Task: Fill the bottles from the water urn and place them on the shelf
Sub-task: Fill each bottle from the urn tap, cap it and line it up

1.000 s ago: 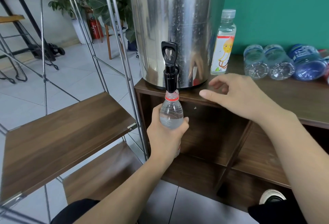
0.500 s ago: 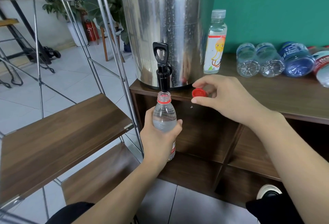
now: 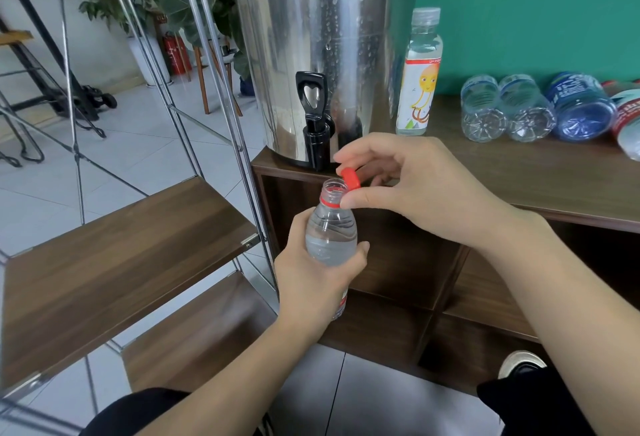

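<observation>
My left hand (image 3: 313, 283) grips a clear plastic bottle (image 3: 330, 228) holding water, upright, its mouth open and ringed in red. The bottle sits below and slightly right of the black tap (image 3: 313, 120) of the steel water urn (image 3: 311, 37). My right hand (image 3: 415, 186) pinches a red cap (image 3: 350, 177) tilted right at the rim of the bottle's mouth. The wooden shelf (image 3: 121, 255) on a metal frame stands at the left, bare.
A capped bottle with a cartoon label (image 3: 419, 79) stands upright on the wooden cabinet (image 3: 519, 172) beside the urn. Several empty bottles (image 3: 512, 110) lie on their sides at the right. A lower shelf board (image 3: 194, 328) sits below. Chairs and plants stand behind the frame.
My left hand has lowered the bottle away from the tap. My right hand picked up the red cap from the cabinet top and brought it to the bottle's mouth.
</observation>
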Available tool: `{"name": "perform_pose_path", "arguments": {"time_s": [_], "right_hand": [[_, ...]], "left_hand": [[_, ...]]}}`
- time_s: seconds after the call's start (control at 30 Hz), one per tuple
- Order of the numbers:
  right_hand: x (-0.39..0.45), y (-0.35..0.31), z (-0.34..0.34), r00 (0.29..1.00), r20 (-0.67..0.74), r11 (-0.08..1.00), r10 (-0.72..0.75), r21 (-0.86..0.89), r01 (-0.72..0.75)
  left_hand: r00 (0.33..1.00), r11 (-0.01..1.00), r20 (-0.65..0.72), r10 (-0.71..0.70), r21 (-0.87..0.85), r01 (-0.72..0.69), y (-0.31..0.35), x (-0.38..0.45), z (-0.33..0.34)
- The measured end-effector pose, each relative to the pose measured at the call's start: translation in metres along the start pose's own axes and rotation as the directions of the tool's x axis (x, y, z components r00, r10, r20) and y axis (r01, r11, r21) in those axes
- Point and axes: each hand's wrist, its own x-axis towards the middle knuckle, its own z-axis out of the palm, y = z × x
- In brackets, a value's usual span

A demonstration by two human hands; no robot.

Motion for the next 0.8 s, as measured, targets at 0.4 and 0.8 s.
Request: {"name": "perform_pose_path", "arguments": {"time_s": [0.4,0.8], "right_hand": [[-0.005,-0.015,-0.016,0.988,0.134,0.966,0.076,-0.255,-0.039],[-0.009,-0.007,-0.025,0.969,0.217,0.957,0.122,-0.285,-0.057]], "left_hand": [[0.989,0.997,0.144,0.045,0.061,-0.054,0.006,-0.010,0.002],[0.962,0.994,0.273,-0.005,0.102,-0.024,-0.001,-0.008,0.005]]}}
